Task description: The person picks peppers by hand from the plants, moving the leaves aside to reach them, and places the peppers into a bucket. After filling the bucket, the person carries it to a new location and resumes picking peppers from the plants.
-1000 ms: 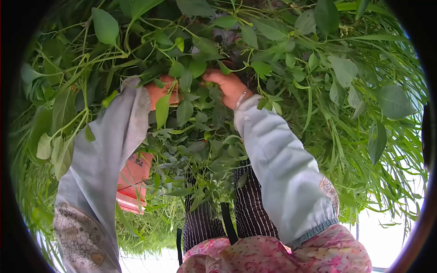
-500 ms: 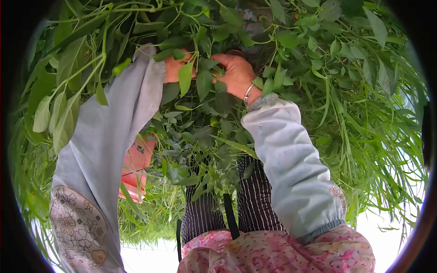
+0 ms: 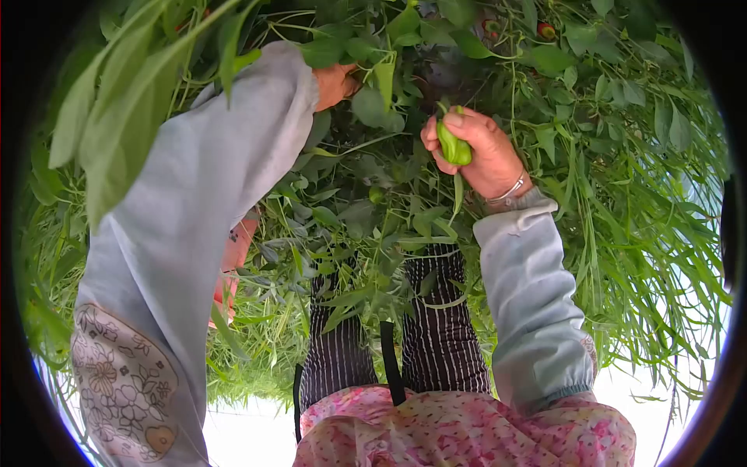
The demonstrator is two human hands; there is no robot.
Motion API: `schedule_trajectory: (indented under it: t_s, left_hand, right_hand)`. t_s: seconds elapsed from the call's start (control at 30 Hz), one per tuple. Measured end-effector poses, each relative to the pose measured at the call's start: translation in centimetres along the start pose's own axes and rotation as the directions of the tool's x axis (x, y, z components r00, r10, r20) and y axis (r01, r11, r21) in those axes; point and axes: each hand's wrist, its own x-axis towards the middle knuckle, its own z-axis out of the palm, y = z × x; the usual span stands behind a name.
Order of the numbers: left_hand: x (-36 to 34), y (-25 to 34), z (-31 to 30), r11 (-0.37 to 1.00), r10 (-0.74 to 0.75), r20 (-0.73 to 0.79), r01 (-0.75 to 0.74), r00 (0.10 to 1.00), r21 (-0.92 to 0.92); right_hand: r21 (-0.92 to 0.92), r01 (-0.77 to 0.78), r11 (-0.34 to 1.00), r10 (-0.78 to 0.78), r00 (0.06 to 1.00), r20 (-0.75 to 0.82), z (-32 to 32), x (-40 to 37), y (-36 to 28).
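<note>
A green pepper (image 3: 451, 142) is pinched between the thumb and curled fingers of my right hand (image 3: 492, 156), its stem end pointing up. A bracelet circles that wrist. My left hand (image 3: 334, 86) reaches in among the leaves of a pepper plant (image 3: 373, 109). Foliage hides its fingers, so what it touches does not show. Both forearms wear pale grey-blue sleeves.
Red peppers (image 3: 547, 31) show at the top among the leaves. Large leaves (image 3: 117, 117) hang close to the camera at upper left. A red-orange container or bag (image 3: 233, 265) is partly hidden behind my left sleeve. Long grass (image 3: 622, 257) grows at right.
My right hand has come out of the leaves, moving right and slightly down, and a green pepper now shows in it. My left hand has shifted a little right and up.
</note>
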Motion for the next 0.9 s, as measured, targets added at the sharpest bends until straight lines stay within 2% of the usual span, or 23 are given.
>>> schedule_trajectory:
  t_s: [0.1, 0.13, 0.17, 0.23, 0.27, 0.3, 0.33, 0.43, 0.47, 0.5, 0.53, 0.63, 0.67, 0.73, 0.8, 0.87, 0.9]
  left_hand:
    - [-1.7, 2.0, -0.2, 0.984, -0.168, -0.109, 0.16, 0.98, -0.085]
    - [-3.0, 2.6, -0.1, 0.989, -0.124, -0.198, 0.107, 0.972, -0.098]
    - [-4.2, 3.3, 0.1, 0.995, -0.06, -0.294, 0.032, 0.954, -0.096]
    - [-6.2, 3.8, 0.7, 0.967, 0.203, -0.46, -0.251, 0.864, -0.045]
    - [-7.1, 4.0, 1.2, 0.951, 0.224, -0.473, -0.297, 0.852, -0.084]
    - [-7.7, 3.8, 1.7, 0.951, 0.254, -0.443, -0.306, 0.86, -0.048]
    - [-8.4, 3.3, 2.2, 0.95, 0.28, -0.412, -0.312, 0.867, -0.01]
    - [-9.9, 1.7, 4.3, 0.957, 0.29, -0.275, -0.279, 0.917, 0.079]
    - [-10.3, 1.2, 5.0, 0.957, 0.288, -0.228, -0.27, 0.93, 0.107]
    - [-10.7, 1.3, 5.0, 0.955, 0.285, -0.181, -0.263, 0.941, 0.138]
    - [-10.8, 1.8, 4.9, 0.968, 0.23, -0.025, -0.226, 0.973, 0.112]
    - [-9.9, 3.0, 7.2, 0.959, 0.178, 0.012, -0.171, 0.984, -0.224]
    - [-9.4, 4.1, 6.9, 0.975, 0.142, -0.008, -0.141, 0.99, -0.174]
    - [-7.9, 5.8, 9.4, 0.914, 0.005, -0.206, -0.088, 0.978, -0.395]
    - [-6.0, 7.4, 7.7, 0.866, -0.093, -0.007, 0.077, 0.996, -0.494]
    - [-4.2, 8.9, 7.5, 0.844, -0.165, 0.096, 0.191, 0.982, -0.501]
    - [-3.3, 9.4, 8.6, 0.853, -0.202, 0.096, 0.224, 0.975, -0.472]
  right_hand:
    - [-0.064, -0.05, 0.997, 0.05, 0.999, 0.009, -0.4, -1.0, 0.8]
    - [-0.201, -0.091, 0.975, 0.111, 0.989, 0.093, -0.5, -1.4, 0.7]
    - [-0.228, -0.066, 0.971, 0.099, 0.986, 0.137, 0.4, -2.0, 1.2]
    - [-0.277, -0.013, 0.961, 0.076, 0.973, 0.218, 2.6, -3.1, 2.5]
    - [-0.584, 0.015, 0.812, 0.185, 0.941, 0.282, 3.1, -3.4, 2.0]
    - [-0.817, 0.077, 0.571, 0.311, 0.901, 0.303, 3.7, -3.7, 1.1]
    - [-0.947, 0.173, 0.269, 0.435, 0.856, 0.28, 4.2, -3.9, 0.5]
    - [-0.989, 0.116, 0.088, 0.554, 0.82, 0.145, 3.1, -4.5, 1.5]
    - [-0.97, 0.224, 0.097, 0.424, 0.872, 0.244, 1.5, -5.1, 2.6]
    - [-0.974, 0.211, 0.085, 0.429, 0.874, 0.227, 1.0, -5.3, 2.4]
    - [-0.977, 0.199, 0.076, 0.433, 0.876, 0.212, 0.6, -5.5, 2.3]
    - [-0.989, 0.143, 0.026, 0.479, 0.867, 0.137, 0.7, -5.4, 1.6]
    - [-0.993, 0.115, 0.016, 0.508, 0.855, 0.107, 0.9, -5.2, 1.5]
    - [-0.996, 0.093, 0.003, 0.529, 0.845, 0.081, 1.1, -4.9, 1.3]
    - [-0.995, 0.098, -0.002, 0.516, 0.853, 0.083, 1.3, -5.0, 1.2]
    - [-0.998, 0.067, 0.002, 0.524, 0.85, 0.058, 1.6, -5.2, 1.0]
    - [-0.998, 0.061, 0.009, 0.529, 0.847, 0.056, 1.7, -5.3, 1.0]
